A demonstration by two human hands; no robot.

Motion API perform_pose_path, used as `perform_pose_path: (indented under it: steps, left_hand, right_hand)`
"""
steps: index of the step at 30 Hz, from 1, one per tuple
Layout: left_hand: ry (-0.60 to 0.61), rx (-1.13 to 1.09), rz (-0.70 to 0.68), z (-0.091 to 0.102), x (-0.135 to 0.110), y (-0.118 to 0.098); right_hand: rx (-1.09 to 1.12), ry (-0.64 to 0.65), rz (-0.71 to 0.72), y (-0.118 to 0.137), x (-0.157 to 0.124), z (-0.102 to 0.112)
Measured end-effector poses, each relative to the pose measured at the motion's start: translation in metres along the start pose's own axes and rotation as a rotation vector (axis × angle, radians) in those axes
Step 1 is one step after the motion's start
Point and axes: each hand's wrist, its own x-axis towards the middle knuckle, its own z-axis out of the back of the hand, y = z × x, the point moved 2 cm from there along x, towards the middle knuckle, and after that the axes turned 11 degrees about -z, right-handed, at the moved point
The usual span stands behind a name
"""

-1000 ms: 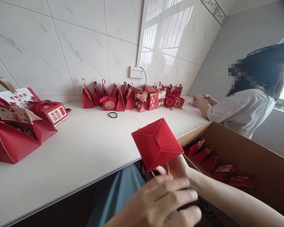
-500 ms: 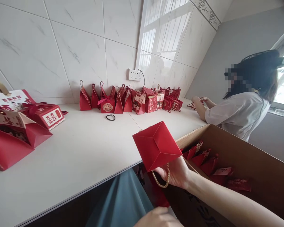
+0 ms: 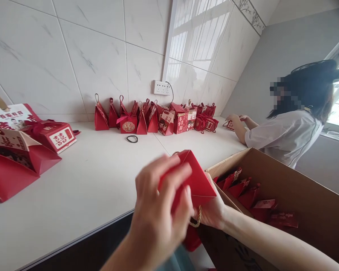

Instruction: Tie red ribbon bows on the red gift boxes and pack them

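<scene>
A red paper gift box (image 3: pixel 199 180) is held up in front of me, its folded base turned towards me. My right hand (image 3: pixel 211 209) grips it from below and behind, and a gold rope handle (image 3: pixel 197 218) hangs by that hand. Over the near left side of the box is my left hand (image 3: pixel 161 203), slightly blurred, its fingers spread and bent across the base. Whether those fingertips press on the card cannot be made out. Part of the base is hidden behind them.
A cardboard carton (image 3: pixel 288 177) at the right holds several red boxes. More red gift boxes (image 3: pixel 130 124) line the tiled wall on the white counter (image 3: pixel 101 165), near a black hair tie (image 3: pixel 132 139). Larger boxes (image 3: pixel 14 162) stand at left. A co-worker (image 3: pixel 285 131) handles a box.
My left hand has risen from the bottom edge to the box's base. The box has tilted a little in my right hand.
</scene>
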Motion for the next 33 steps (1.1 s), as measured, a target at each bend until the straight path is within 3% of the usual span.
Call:
perform_pose_path:
  steps: [1,3,6,13,33]
  left_hand:
    - [0.027,0.006,0.07,0.003,0.013,0.007]
    - [0.206,-0.067,0.131,0.002,0.029,0.017]
    - [0.341,-0.091,0.161,-0.002,0.033,0.022]
    - [0.198,0.024,0.14,-0.006,0.028,0.019]
    - [0.155,0.069,0.138,-0.009,0.025,0.014]
  right_hand:
    - [0.037,-0.017,-0.013,-0.001,0.0,-0.001]
    - [0.1,-0.056,-0.054,-0.003,-0.001,-0.003]
    - [0.091,-0.091,-0.06,-0.002,-0.003,-0.007]
    - [0.132,-0.112,-0.091,-0.003,-0.001,-0.008]
    - [0.125,-0.118,-0.125,-0.007,-0.002,-0.005]
